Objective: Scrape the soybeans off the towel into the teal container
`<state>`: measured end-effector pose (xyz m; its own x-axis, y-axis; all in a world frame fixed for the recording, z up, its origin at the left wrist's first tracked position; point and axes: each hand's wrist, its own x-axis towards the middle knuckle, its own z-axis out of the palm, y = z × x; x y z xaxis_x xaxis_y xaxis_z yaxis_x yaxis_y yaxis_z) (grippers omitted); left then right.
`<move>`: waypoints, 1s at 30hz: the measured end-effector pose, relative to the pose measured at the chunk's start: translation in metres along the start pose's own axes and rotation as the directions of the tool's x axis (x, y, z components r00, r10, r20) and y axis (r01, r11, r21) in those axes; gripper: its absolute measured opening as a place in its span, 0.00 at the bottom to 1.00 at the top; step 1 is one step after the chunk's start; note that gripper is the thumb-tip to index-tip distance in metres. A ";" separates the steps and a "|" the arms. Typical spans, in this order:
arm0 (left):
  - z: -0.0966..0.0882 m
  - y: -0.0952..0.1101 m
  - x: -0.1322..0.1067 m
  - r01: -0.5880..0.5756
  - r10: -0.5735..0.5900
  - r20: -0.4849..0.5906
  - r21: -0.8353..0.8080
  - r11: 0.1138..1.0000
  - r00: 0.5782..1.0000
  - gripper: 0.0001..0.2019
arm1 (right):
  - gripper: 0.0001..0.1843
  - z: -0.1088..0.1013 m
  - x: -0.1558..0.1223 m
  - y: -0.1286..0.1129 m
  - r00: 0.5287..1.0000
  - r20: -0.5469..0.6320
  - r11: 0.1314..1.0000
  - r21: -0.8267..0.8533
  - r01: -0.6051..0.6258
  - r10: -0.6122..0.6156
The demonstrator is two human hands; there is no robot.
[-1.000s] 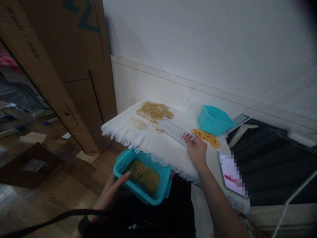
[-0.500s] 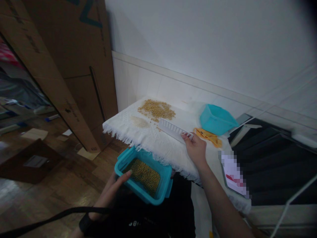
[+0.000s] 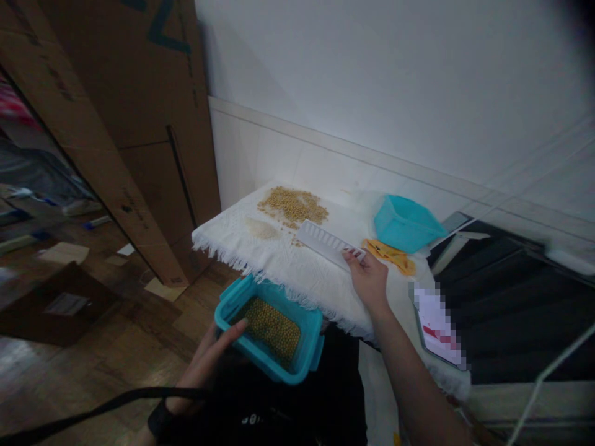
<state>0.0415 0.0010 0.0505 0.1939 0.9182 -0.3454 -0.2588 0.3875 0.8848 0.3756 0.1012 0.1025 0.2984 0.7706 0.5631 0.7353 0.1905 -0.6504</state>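
Observation:
My left hand grips the left end of a turquoise plastic container, its thumb over the rim. Soybeans cover the bottom of this container, which sits just below the table's front edge. In my right hand is one end of a long white slotted plastic strip, held between thumb and fingers above the cloth. Its far end points at a spread-out pile of soybeans on the white fringed cloth. Left of the strip lies a small patch of pale grains, too fine to name.
A second turquoise container stands at the table's right, beside a yellow cloth. A phone lies at the right edge. The wall rises behind; a tall cardboard box stands to the left.
Almost nothing differs. The white strip and my right hand have tilted or shifted very slightly; the left hand and the container it holds have stayed in place.

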 end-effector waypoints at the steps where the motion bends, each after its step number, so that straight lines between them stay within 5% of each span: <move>1: 0.000 0.000 0.000 0.023 -0.023 -0.007 0.000 1.000 1.000 0.31 | 0.22 0.000 0.000 0.000 1.000 0.002 1.000 -0.002 -0.001 0.001; 23: 0.008 0.011 -0.008 0.015 -0.014 -0.048 0.013 1.000 0.999 0.30 | 0.21 -0.012 -0.013 -0.006 0.999 0.045 0.999 0.030 -0.013 0.011; 30: 0.002 0.003 0.001 0.072 -0.072 -0.002 0.003 0.997 0.997 0.39 | 0.21 -0.020 -0.023 -0.007 0.999 0.046 0.999 0.029 -0.030 0.029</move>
<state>0.0427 0.0032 0.0531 0.2097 0.8883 -0.4086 -0.2413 0.4519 0.8588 0.3753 0.0701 0.1044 0.2908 0.8031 0.5200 0.7078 0.1851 -0.6817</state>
